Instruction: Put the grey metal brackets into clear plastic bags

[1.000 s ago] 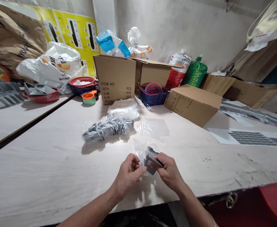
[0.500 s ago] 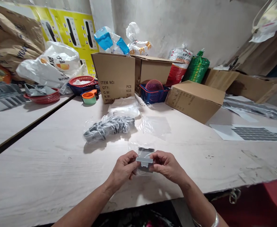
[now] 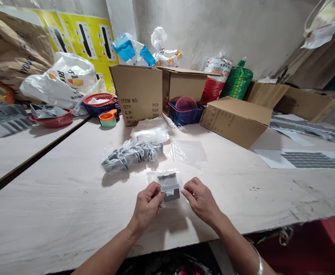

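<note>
My left hand grips a grey bracket-like part by its left end, thumb on top. The part has a raised lip and a notched cut-out, and it lies with a clear plastic bag around it; how far inside it sits is hard to tell. At the bag's right side my right hand is closed in a pinch, its fingertips at the film's edge. Beyond the hands lies a row of similar grey parts in clear bags. Flat clear bags lie to its right.
A stack of clear bags lies before an upright cardboard box. A blue basket, a tilted carton and an orange-green tape roll stand behind. Grey strips on white sheets lie right. A red basket holds grey parts.
My right hand has come off the grey part and shifted right to the bag's edge. The part and bag have moved slightly left and away, with my left hand still gripping.
</note>
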A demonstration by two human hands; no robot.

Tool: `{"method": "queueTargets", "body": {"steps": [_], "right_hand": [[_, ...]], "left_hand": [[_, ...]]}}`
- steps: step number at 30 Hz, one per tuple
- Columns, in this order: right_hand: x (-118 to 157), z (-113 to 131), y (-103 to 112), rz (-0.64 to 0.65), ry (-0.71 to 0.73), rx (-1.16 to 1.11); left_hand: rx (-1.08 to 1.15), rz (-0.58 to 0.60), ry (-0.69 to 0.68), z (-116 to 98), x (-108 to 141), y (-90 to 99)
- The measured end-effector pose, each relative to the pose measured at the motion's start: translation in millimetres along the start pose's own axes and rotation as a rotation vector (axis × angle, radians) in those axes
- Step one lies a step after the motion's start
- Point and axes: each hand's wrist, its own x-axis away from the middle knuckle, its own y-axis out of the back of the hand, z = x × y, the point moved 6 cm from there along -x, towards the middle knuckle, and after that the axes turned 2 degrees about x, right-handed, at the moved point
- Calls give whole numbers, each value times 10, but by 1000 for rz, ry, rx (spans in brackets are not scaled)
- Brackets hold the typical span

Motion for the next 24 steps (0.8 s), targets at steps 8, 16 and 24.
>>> {"method": "queueTargets", "body": {"steps": [8,16,24], "right_hand": [[59,-236,-295,125,-514,-929],[-20,-179,-217,87,-408,-872],[-3,-200,-305,110,-427,-902]], "left_hand": [[-348,12,-171,-104,-11,7],[-512,143,-172,-154,-67,-6],[-472,130,-169,-134,-90,25]]}}
